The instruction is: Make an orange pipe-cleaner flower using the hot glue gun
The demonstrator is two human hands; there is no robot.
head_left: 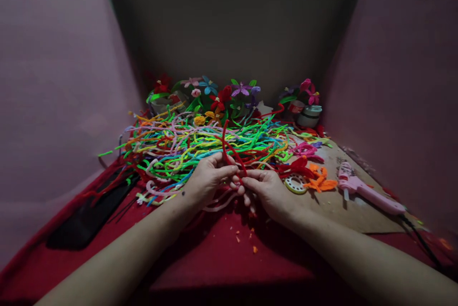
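Observation:
A red pipe cleaner [224,141] is bent, with two lengths rising from between my hands. My left hand [210,176] pinches it between thumb and forefinger. My right hand [266,189] closes its thumb and forefinger on the lower part, close beside the left fingertips. Behind and left of the hands spreads a large pile of pipe cleaners [193,141] in green, yellow, pink, blue and red. The fingers hide where the red lengths meet.
Pipe-cleaner flowers [241,87] stand at the back, near a lidded jar [309,116]. On the board [368,218] at right lie a pink glue gun [372,194] and orange petals [321,179]. A tape roll [295,184] sits beside them. A black case [84,222] lies left on the red cloth [222,263].

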